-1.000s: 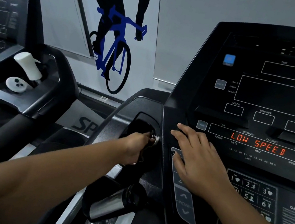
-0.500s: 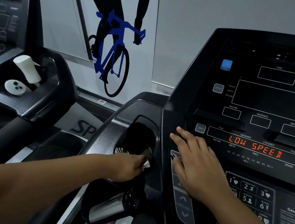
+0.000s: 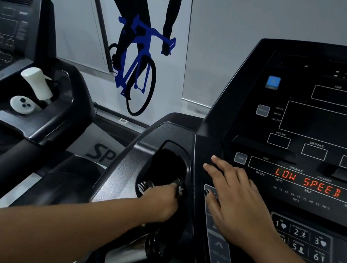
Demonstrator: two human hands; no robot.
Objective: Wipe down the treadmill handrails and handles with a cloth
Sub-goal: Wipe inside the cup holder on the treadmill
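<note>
Your left hand (image 3: 161, 201) has slid down to the 6 o'clock rim of the cup holder (image 3: 167, 167), fingers closed on something striped, maybe the cloth; right hand (image 3: 236, 202) stays flat and empty on the console (image 3: 308, 122), handrails not yet wiped

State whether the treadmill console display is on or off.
On: the console display shows lit orange letters reading LOW SPEED; the upper windows are dark.

The console (image 3: 316, 156) under my right hand (image 3: 235, 209) looks like smooth black plastic with a glossy display panel. The cup holder (image 3: 169, 160) my left hand (image 3: 162, 201) reaches into is shiny black plastic. Below it, the handle grip (image 3: 125, 255) is brushed silver metal. The neighbouring treadmill holds a matt white plastic bottle (image 3: 37, 82).
</note>
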